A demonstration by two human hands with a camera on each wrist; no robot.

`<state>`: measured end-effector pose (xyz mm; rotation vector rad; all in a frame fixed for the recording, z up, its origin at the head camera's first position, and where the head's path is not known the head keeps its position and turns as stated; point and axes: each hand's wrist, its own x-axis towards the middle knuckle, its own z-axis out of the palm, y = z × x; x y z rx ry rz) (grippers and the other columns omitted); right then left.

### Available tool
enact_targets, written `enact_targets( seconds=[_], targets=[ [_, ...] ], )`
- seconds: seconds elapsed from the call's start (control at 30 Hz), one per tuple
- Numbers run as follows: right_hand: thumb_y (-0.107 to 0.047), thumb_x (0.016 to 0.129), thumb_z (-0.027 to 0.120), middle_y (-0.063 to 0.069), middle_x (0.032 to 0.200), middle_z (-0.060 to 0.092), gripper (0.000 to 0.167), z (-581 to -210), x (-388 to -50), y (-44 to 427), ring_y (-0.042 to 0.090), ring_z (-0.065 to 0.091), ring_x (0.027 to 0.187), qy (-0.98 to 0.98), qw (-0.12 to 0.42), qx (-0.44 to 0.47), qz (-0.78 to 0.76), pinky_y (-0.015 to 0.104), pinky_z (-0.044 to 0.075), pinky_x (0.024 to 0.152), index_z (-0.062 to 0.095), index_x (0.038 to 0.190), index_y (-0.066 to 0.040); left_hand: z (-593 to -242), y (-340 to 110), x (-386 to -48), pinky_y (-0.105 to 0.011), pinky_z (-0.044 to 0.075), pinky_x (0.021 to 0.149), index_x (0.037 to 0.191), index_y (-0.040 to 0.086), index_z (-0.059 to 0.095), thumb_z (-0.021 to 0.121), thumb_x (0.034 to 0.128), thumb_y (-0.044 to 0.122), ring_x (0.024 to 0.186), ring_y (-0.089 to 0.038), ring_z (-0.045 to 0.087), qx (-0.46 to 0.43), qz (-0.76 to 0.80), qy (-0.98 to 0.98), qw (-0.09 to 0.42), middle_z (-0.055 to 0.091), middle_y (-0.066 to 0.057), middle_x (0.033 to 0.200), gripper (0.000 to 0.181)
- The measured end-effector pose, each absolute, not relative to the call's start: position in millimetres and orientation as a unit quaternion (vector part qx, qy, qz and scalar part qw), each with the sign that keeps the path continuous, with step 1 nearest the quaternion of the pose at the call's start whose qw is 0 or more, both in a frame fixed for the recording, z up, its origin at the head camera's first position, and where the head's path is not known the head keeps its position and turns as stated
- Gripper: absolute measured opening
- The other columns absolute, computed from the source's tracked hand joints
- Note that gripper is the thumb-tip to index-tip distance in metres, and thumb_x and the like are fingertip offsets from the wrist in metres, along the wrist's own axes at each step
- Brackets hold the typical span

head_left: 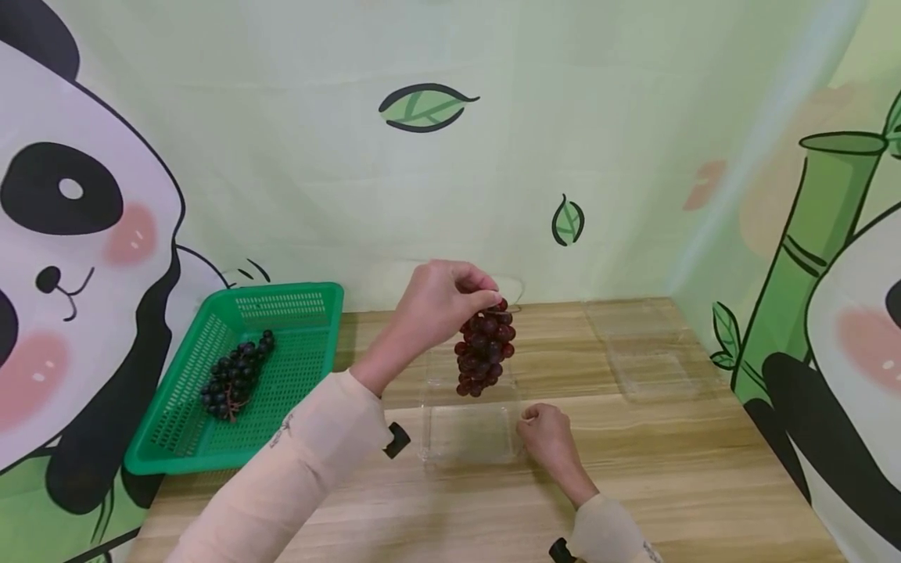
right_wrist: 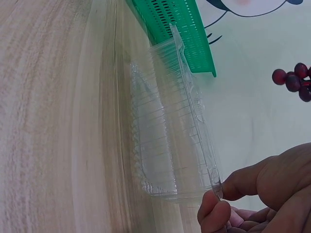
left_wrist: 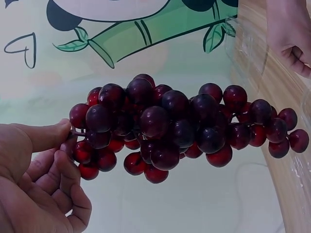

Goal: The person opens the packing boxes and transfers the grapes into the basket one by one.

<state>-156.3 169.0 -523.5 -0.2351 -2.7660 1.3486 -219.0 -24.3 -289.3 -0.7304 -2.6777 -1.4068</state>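
A bunch of dark red grapes (head_left: pixel 486 349) hangs in the air over a clear plastic box (head_left: pixel 470 434). My left hand (head_left: pixel 450 293) pinches its stem at the top; in the left wrist view the thumb and forefinger of the hand (left_wrist: pixel 46 179) grip that stem, and the grapes (left_wrist: pixel 165 121) hang free. With thumb and fingertips, my right hand (head_left: pixel 551 438) holds the rim of the box at its right side. Seen from the right wrist, the hand (right_wrist: pixel 262 199) pinches a corner of the see-through box (right_wrist: pixel 170 131), which stands on the table.
A green plastic basket (head_left: pixel 299 399) stands at the left with a bunch of black grapes (head_left: pixel 235 379) inside. Another clear plastic box (head_left: pixel 651 363) lies at the back right of the wooden table (head_left: pixel 633 485). A panda-print cloth (head_left: pixel 317 180) rises behind the table.
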Motion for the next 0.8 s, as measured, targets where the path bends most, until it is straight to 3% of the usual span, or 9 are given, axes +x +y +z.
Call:
enact_targets(
  seconds=[0.8],
  targets=[
    [0.002,0.078,0.064,0.017,0.084,0.074,0.02,-525,-158,167,0.019,0.064,0.068,-0.906,0.043,-0.077,0.415,0.032,0.053,0.059,0.071,0.094,0.01,-286,-62,-219,-0.031,0.055,0.067,0.093,0.012,0.079,0.077,0.0954,0.018,0.075,-0.016,0.067,-0.203,-0.449,-0.87,0.029,0.075,0.001,0.086,0.007]
  ],
)
